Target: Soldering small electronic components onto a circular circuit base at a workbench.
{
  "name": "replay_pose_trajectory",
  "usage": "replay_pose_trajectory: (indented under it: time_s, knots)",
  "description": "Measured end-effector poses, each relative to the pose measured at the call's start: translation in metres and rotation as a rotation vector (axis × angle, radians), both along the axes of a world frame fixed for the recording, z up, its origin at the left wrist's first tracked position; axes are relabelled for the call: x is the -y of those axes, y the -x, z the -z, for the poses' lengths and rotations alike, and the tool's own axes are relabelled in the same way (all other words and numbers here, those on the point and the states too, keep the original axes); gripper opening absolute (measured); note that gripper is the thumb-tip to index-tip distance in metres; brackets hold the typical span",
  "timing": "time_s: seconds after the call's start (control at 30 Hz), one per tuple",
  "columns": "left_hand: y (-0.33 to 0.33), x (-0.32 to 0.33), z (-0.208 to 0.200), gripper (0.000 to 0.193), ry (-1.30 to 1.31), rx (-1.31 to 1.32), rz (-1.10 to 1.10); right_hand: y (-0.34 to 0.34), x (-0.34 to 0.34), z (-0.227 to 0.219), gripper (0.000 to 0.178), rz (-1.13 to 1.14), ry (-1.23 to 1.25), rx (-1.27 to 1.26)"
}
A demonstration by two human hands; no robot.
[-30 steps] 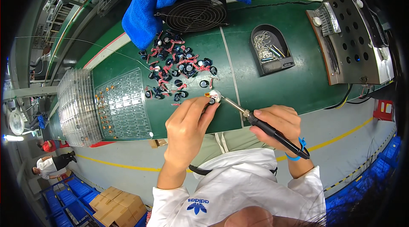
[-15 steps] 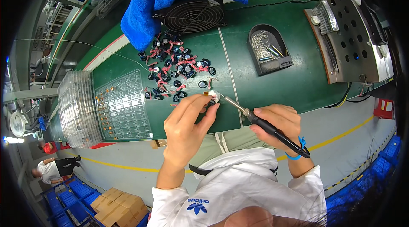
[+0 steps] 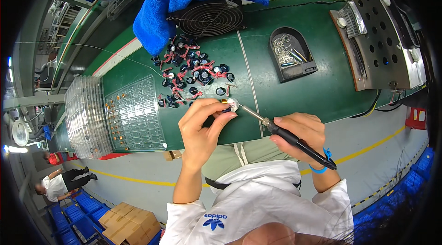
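Black soldering iron (image 3: 282,132), just one, is gripped by the curled right hand (image 3: 304,130); its tip points to ten o'clock at one round white-faced part (image 3: 233,103), contact unclear. That part lies at two o'clock from the left hand (image 3: 200,127), pinched between thumb and fingertips, fingers arched. Dark components (image 3: 195,72), too many to count, cover the counter (image 3: 313,98) at ten o'clock from it.

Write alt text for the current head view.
A left hand pinches a small round component while the right hand holds a soldering iron, its tip at the component's edge. Dark round parts with red leads lie on the green workbench near a clear plastic tray.
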State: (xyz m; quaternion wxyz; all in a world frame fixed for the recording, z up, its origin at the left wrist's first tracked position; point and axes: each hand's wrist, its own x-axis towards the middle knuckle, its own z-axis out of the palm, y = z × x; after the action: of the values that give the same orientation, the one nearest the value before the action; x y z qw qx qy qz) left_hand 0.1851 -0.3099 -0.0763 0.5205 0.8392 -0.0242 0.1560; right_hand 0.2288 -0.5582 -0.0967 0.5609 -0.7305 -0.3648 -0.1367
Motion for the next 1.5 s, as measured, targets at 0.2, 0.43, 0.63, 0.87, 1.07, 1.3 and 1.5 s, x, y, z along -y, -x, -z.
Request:
replay_pose_trajectory:
  time_s: [0.2, 0.43, 0.63, 0.87, 1.07, 1.3, 1.5]
  knots:
    - [-0.002, -0.001, 0.002, 0.023, -0.026, 0.019, 0.005, -0.001, 0.0, -0.001, 0.037, -0.016, 0.014, -0.003]
    - [-0.005, 0.005, -0.012, 0.024, -0.171, 0.023, 0.002, -0.004, -0.003, -0.009, 0.038, -0.032, 0.016, -0.022]
    - [-0.006, 0.006, -0.016, 0.024, -0.248, 0.025, 0.015, -0.005, -0.003, -0.008, 0.04, -0.046, 0.013, -0.008]
    - [-0.005, 0.005, -0.015, 0.025, -0.255, 0.023, 0.018, -0.001, 0.001, -0.004, 0.042, -0.07, 0.052, -0.022]
    - [-0.003, 0.005, -0.015, 0.025, -0.264, 0.03, 0.016, -0.001, -0.002, -0.004, 0.043, -0.039, -0.021, -0.006]
    - [-0.007, 0.006, -0.012, 0.025, -0.253, 0.041, 0.03, -0.004, 0.003, -0.001, 0.041, -0.022, 0.008, 0.014]
    - [-0.014, 0.0, -0.017, 0.025, -0.277, 0.132, -0.018, -0.003, 0.005, 0.0, 0.046, 0.018, -0.01, -0.013]
